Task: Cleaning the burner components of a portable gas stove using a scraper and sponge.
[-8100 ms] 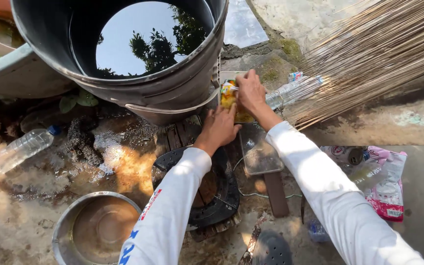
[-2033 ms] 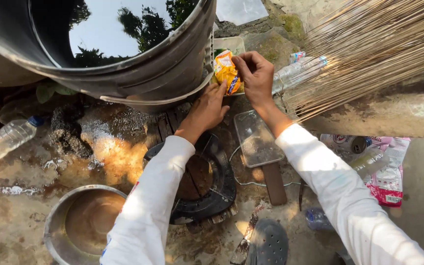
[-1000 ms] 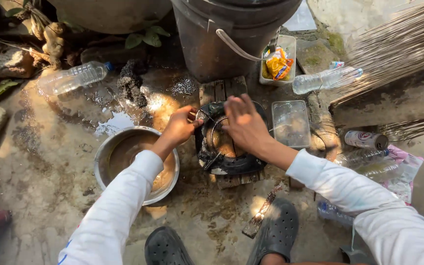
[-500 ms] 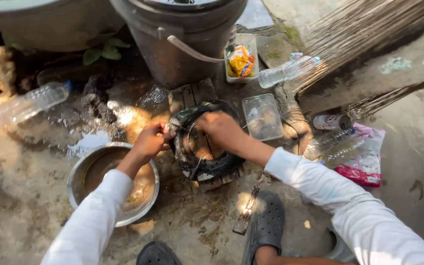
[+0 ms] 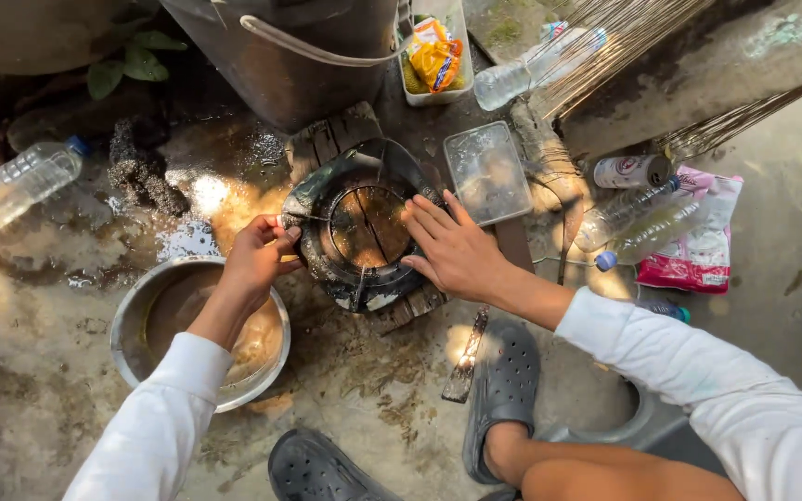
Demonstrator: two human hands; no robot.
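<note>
1. Head view: a blackened round ring-shaped part (image 5: 356, 227), sooty and wet, is held on a wooden block (image 5: 331, 139) on the wet ground, just beside a metal basin (image 5: 132, 315) of brown water.
2. The left hand (image 5: 257, 255) is closed on the ring's left rim, fingers curled around the edge.
3. The right hand (image 5: 457, 250) is laid flat and spread wide on the ring's right rim, pressing rather than gripping.
4. The work is judged to be at an early stage: the ring is heavily soiled all over, and no brush or sponge is held.
5. Behind the ring, a dark bucket (image 5: 290, 56), a clear lid (image 5: 486, 172) and a small tub with a yellow packet (image 5: 433, 56) are seen untouched; plastic bottles (image 5: 16, 181) lie apart.
</note>
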